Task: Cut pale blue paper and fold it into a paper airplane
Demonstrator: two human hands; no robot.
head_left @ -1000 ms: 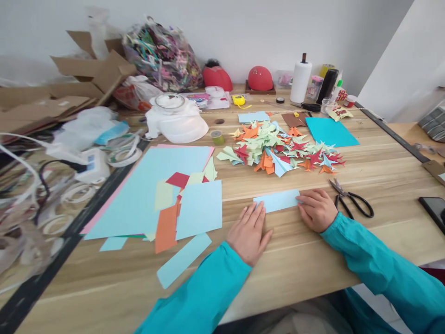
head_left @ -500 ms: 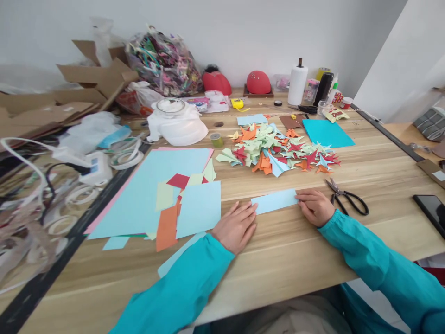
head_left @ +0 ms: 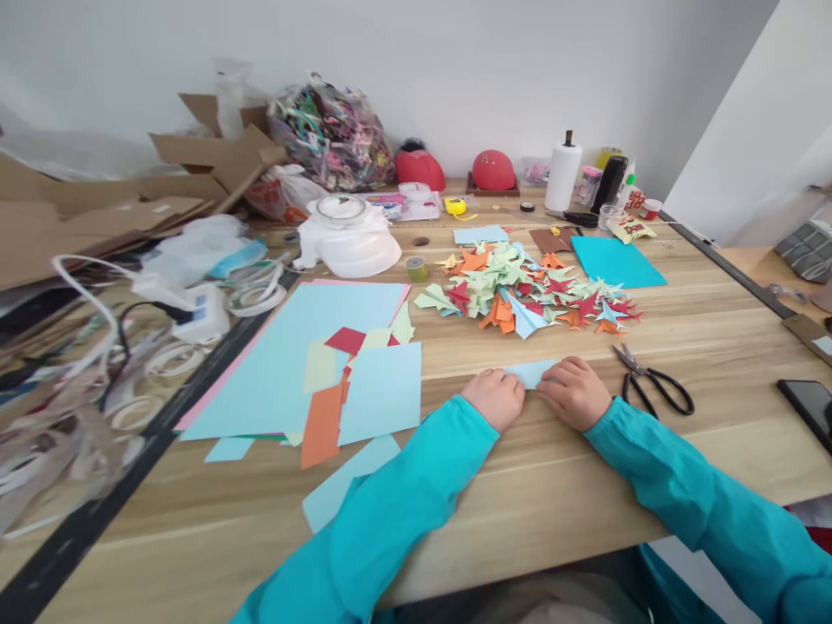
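Note:
A light blue paper strip (head_left: 529, 373) lies on the table between my hands, with only its middle showing. My left hand (head_left: 495, 398) covers the left end, its fingers curled in on the paper. At the right end, my right hand (head_left: 575, 393) has its fingertips closed on the strip. Black-handled scissors (head_left: 652, 378) lie partly spread just right of my right hand. Beyond the strip is a heap of small folded paper planes (head_left: 513, 286) in green, orange, red and blue.
Large blue sheets (head_left: 279, 364), an orange paper piece (head_left: 321, 425) and other cut pieces lie to the left. A teal sheet (head_left: 620, 262), a tape roll (head_left: 417, 269) and a paper-towel roll (head_left: 562, 178) are farther back. A phone (head_left: 809, 407) rests at the right edge.
My left hand has slid right along the strip, from lying flat to curled, and is now close to my right hand. Less of the strip shows. The view has shifted slightly.

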